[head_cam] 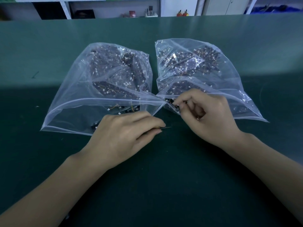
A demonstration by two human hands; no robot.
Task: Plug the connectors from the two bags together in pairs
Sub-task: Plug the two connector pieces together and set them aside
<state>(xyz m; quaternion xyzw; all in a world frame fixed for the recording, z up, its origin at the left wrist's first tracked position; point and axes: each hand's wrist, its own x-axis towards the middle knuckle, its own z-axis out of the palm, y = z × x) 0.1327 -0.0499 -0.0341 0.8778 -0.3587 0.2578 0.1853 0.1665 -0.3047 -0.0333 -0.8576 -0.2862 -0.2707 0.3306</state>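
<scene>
Left hand [124, 133] pinches a connector [164, 128]; right hand [208, 115] picks at the right bag [213, 79] mouth.

Both forearms bare; no sleeves, gloves or rings show.

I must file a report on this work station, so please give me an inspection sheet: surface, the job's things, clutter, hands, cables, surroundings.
Surface: dark green table, with a few small specks at the left.
Job's things: left bag and right bag, both clear zip bags, lie side by side, holding small wired connectors.
Clutter: nothing seen.
Hands: left hand pinches a thin dark connector lead in front of the left bag; right hand pinches a connector at the right bag's mouth.
Cables: only the short connector wires.
Surroundings: white shelves behind the table, contents too blurred to name.
</scene>
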